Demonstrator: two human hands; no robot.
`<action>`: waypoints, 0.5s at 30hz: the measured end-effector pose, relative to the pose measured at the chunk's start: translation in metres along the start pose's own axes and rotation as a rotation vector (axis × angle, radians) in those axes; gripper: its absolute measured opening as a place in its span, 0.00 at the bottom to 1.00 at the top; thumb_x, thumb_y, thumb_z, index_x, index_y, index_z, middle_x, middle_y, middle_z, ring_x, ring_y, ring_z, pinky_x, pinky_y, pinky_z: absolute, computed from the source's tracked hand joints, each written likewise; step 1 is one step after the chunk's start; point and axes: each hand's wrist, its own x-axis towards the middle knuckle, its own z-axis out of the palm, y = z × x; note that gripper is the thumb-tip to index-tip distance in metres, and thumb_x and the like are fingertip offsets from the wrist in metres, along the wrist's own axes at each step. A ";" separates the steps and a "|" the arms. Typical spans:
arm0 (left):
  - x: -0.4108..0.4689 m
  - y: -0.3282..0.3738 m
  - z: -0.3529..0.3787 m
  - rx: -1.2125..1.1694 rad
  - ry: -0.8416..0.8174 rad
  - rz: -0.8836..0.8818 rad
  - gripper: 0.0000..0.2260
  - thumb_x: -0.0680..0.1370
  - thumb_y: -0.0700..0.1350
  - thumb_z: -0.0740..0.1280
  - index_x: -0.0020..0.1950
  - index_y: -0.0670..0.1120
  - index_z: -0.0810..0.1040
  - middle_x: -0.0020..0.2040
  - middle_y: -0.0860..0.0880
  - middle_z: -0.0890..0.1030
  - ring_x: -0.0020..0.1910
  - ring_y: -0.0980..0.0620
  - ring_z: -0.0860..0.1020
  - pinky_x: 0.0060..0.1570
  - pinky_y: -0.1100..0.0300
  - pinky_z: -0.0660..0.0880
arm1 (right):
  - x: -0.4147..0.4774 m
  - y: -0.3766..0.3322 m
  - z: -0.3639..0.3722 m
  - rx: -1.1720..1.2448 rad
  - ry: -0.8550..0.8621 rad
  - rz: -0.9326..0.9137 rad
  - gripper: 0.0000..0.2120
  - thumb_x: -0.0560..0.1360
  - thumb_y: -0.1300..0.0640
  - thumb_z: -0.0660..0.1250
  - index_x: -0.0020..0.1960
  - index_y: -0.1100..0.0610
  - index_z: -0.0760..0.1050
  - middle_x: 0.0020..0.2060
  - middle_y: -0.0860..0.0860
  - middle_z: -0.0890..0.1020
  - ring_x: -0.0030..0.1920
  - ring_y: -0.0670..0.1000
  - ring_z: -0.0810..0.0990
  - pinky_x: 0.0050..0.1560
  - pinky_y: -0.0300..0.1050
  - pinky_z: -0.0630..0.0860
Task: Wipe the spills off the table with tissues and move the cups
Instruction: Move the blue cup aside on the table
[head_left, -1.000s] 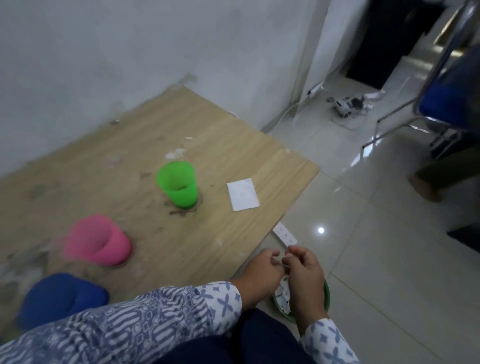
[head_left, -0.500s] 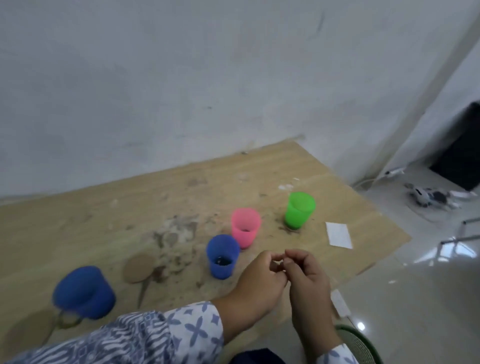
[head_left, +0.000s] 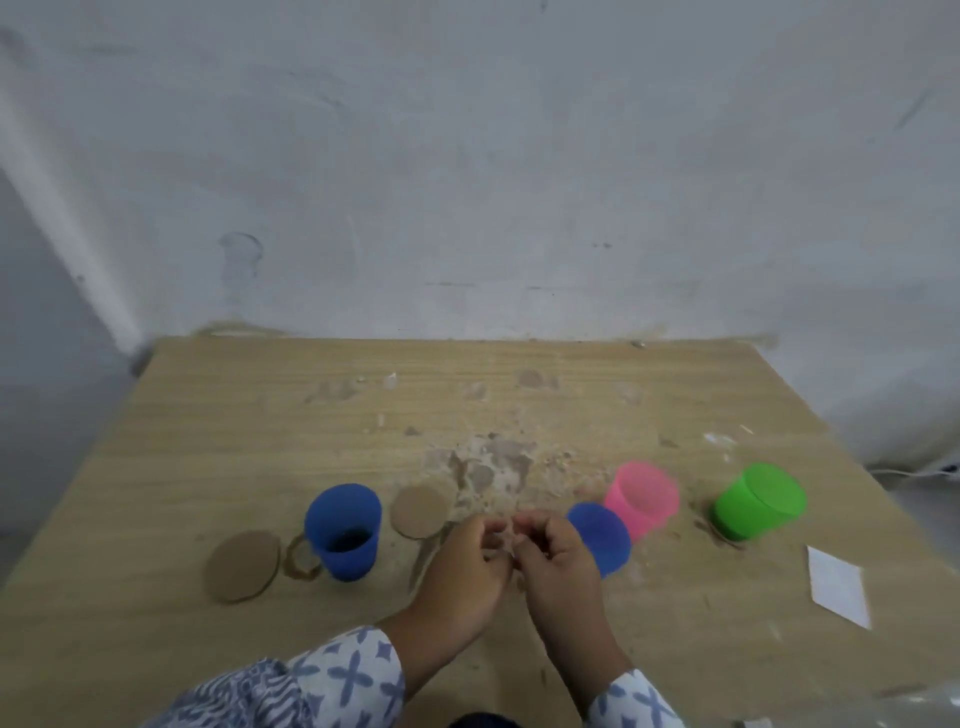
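Head view looks down on a wooden counter (head_left: 208, 441) set against a scuffed white wall (head_left: 467, 156). Both hands sit together over the near middle of the counter. The left hand (head_left: 462, 566) and right hand (head_left: 558, 564) have their fingers curled inward and their fingertips almost meeting. The spot between them is blurred, so I cannot tell whether they pinch anything. Patterned blue-and-white sleeves (head_left: 337, 680) cover both wrists.

Four cups stand upright in a loose row across the counter. The left blue cup (head_left: 343, 530) is left of the hands and has dark liquid at its bottom. A brown ring stain (head_left: 301, 558) touches its left side. The right blue cup (head_left: 602, 535) is just behind the right hand and partly hidden by it. The pink cup (head_left: 644, 499) stands just beside it, up and to the right, and looks smeared by motion blur. The green cup (head_left: 758, 501) stands apart, further right, with a dark stain at its base.

Two brown discs lie flat, one (head_left: 244, 566) left of the ring stain and the other (head_left: 420, 512) between the left blue cup and the hands. A dried pale and brown spill (head_left: 493, 467) spreads over the middle of the counter behind the hands, with smaller specks beyond it toward the wall. A flat white tissue (head_left: 839, 584) lies near the right edge, well clear of the hands and nearer than the green cup.
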 end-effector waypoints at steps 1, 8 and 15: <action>0.003 -0.008 -0.004 0.037 0.019 -0.013 0.13 0.79 0.44 0.64 0.64 0.48 0.71 0.52 0.55 0.75 0.49 0.61 0.75 0.46 0.71 0.72 | 0.003 0.007 0.007 -0.057 -0.037 0.020 0.11 0.73 0.68 0.63 0.44 0.51 0.76 0.43 0.49 0.80 0.44 0.47 0.78 0.40 0.30 0.72; 0.028 -0.056 -0.014 0.278 0.120 -0.073 0.18 0.78 0.41 0.64 0.68 0.47 0.69 0.64 0.49 0.72 0.59 0.54 0.72 0.54 0.67 0.68 | 0.019 0.048 0.032 -0.442 -0.244 0.031 0.10 0.75 0.62 0.61 0.53 0.52 0.75 0.47 0.46 0.75 0.47 0.44 0.73 0.46 0.31 0.68; 0.057 -0.056 -0.014 0.468 0.148 -0.115 0.26 0.79 0.45 0.63 0.74 0.46 0.57 0.75 0.45 0.55 0.73 0.45 0.57 0.69 0.54 0.60 | 0.031 0.065 0.029 -0.652 -0.321 -0.073 0.13 0.76 0.60 0.60 0.60 0.57 0.73 0.56 0.52 0.72 0.54 0.49 0.73 0.53 0.36 0.67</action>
